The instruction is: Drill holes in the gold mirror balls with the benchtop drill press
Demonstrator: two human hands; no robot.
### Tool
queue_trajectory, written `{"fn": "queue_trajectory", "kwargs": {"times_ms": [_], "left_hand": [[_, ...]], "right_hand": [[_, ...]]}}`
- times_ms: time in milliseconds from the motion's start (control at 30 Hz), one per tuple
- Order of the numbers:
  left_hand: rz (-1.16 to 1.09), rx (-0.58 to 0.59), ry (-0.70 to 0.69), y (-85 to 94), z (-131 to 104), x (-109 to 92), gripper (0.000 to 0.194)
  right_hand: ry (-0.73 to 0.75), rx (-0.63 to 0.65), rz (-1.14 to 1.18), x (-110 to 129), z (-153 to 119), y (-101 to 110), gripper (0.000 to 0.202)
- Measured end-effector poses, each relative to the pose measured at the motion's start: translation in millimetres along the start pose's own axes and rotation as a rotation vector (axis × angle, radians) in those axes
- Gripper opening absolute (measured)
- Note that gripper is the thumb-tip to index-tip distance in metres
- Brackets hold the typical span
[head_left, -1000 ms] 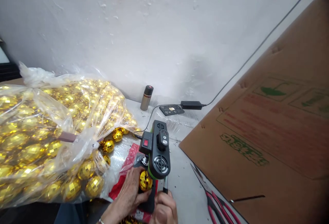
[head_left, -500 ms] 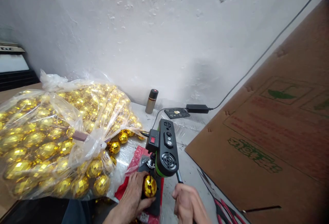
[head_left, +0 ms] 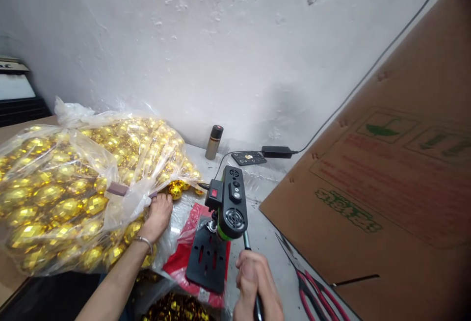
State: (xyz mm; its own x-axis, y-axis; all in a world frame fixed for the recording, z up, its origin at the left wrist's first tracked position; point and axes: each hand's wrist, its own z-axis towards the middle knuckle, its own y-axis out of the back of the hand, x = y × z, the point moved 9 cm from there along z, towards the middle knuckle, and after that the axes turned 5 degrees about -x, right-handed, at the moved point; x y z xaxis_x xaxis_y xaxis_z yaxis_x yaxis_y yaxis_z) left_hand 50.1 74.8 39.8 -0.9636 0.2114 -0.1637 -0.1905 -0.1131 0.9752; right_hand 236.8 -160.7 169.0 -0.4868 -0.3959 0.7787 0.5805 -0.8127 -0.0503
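My left hand reaches over loose gold faceted balls at the mouth of a clear plastic bag; its fingertips are hidden, so what they hold does not show. One uncovered gold ball lies just beyond it. My right hand is closed around a lever handle on the right side of a small black bench drill press. This machine has round vents, a red switch and a slotted black base plate, with no ball on it. Red plastic wrapping lies beneath the plate.
Red-handled scissors lie right of my right hand, beside a large cardboard box. Behind the press are a dark-capped bottle, a black patterned card and a power adapter. More gold pieces fill a bag at the front edge.
My left hand has left the base plate and moved up and left to the loose balls. The ball on the plate is gone. My right hand stays on the lever.
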Motion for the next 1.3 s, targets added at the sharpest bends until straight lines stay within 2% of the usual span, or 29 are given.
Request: {"fn": "queue_trajectory", "kwargs": {"times_ms": [100, 200, 267, 367, 467, 567, 633, 800, 933, 1100, 1300], "left_hand": [[-0.065, 0.023, -0.033, -3.4, -5, -5, 0.024], [-0.196, 0.043, -0.079, -0.9, -28, -18, 0.030], [-0.447, 0.085, -0.086, -4.2, -48, -31, 0.038], [-0.910, 0.143, -0.032, -18.9, -77, -50, 0.046], [-1.081, 0.143, 0.049, -40.1, -98, -60, 0.050], [-1.082, 0.102, 0.069, -55.6, -108, -63, 0.053], [-1.063, 0.065, 0.023, -59.4, -110, -66, 0.054], [-1.008, 0.012, -0.149, -57.4, -109, -79, 0.051], [-0.984, 0.001, -0.235, -56.4, -110, -89, 0.048], [-0.946, -0.030, -0.239, -56.8, -110, -96, 0.047], [-0.858, 0.007, -0.233, -56.2, -105, -107, 0.041]], "right_hand": [[0.144, 0.080, 0.006, 2, 3, -1, 0.032], [0.225, 0.149, -0.006, 4, 7, -2, 0.031], [0.205, 0.131, -0.001, 5, 12, -1, 0.033], [0.175, 0.123, -0.008, 12, 22, -3, 0.035], [0.167, 0.158, -0.050, 20, 28, -7, 0.034], [0.170, 0.153, -0.060, 25, 31, -7, 0.034], [0.176, 0.142, -0.045, 26, 31, -6, 0.034], [0.187, 0.150, -0.028, 21, 26, -6, 0.033], [0.200, 0.176, -0.041, 16, 21, -5, 0.029], [0.188, 0.180, -0.038, 11, 17, -2, 0.028], [0.193, 0.187, -0.041, 10, 17, -1, 0.030]]}}
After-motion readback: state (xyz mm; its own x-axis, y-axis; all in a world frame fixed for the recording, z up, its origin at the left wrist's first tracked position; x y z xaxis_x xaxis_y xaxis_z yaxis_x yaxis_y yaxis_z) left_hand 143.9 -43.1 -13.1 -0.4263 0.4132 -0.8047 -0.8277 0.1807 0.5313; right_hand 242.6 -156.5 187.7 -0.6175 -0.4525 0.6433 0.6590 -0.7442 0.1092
